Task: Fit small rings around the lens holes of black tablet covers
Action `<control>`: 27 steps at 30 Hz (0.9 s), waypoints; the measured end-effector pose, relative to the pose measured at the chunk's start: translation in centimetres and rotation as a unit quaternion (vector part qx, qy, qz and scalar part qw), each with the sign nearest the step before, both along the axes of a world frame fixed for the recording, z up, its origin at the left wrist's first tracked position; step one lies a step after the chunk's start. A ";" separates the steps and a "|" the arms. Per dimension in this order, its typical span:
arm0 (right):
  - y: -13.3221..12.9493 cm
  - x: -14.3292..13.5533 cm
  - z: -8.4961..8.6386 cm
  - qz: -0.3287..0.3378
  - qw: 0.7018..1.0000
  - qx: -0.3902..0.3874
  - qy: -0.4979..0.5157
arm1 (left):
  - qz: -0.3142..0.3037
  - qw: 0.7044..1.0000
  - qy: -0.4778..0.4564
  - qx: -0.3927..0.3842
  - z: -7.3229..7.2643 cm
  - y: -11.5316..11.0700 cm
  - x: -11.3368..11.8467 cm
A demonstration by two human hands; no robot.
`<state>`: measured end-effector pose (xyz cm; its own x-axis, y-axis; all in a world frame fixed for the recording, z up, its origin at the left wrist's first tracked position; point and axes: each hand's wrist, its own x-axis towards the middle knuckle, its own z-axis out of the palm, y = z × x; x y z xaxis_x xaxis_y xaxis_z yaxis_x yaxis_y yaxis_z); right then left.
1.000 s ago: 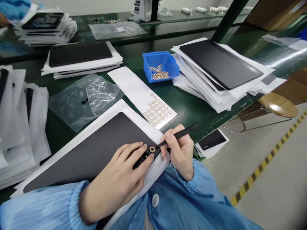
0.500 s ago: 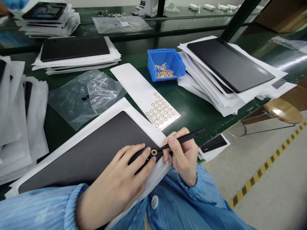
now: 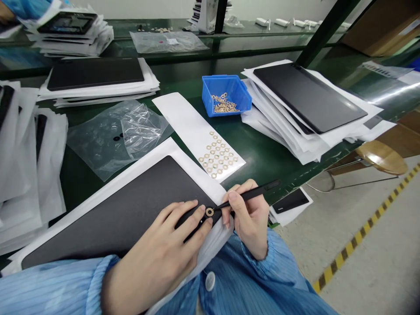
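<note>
A dark flat panel point(image 3: 131, 205) lies on white sheets point(image 3: 193, 164) in front of me. My left hand point(image 3: 164, 249) rests on its right end, fingers spread, with fingertips beside a small tan ring point(image 3: 209, 211). Pinched in my right hand point(image 3: 251, 216) are black tweezers point(image 3: 259, 190), whose tip touches or nearly touches the ring's right edge. Beyond the panel, a white strip point(image 3: 183, 118) carries rows of similar rings point(image 3: 219, 154). A blue bin point(image 3: 241, 94) holds more loose rings point(image 3: 225, 104).
Stacks of dark panels between white sheets stand at the back left point(image 3: 95, 74), right point(image 3: 311, 98) and far left point(image 3: 19, 175). A clear plastic bag point(image 3: 98, 135) lies left of the strip. A stool point(image 3: 382, 156) is beyond the table edge. Another person's sleeve point(image 3: 29, 8) shows at top left.
The camera view has shifted slightly, so the background sits a little lower. Both hands, the tweezers and the ring keep nearly the same places on the panel.
</note>
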<state>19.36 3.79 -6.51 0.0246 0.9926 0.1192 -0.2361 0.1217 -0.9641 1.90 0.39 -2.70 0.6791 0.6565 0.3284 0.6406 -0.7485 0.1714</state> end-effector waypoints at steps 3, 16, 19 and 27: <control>0.0 0.1 0.0 -0.001 1.000 0.003 -0.001 | 0.002 1.000 -0.003 0.003 0.0 0.0 0.0; -0.4 -0.2 -0.1 -0.028 0.996 0.068 -0.055 | 0.013 1.000 -0.009 0.002 0.2 0.0 0.1; -0.9 -0.4 -0.6 -0.108 0.970 0.176 -0.128 | 0.023 1.000 -0.017 0.004 0.0 0.0 0.3; -1.3 -0.6 -1.6 -0.130 0.959 0.228 -0.110 | 0.016 1.000 0.006 0.008 0.2 0.2 0.3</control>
<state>18.73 2.46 -8.15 0.1880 0.8001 0.5696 0.0630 0.5689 -0.8200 2.15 0.63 -2.50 0.6621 0.6724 0.3309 0.6660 -0.7304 0.1517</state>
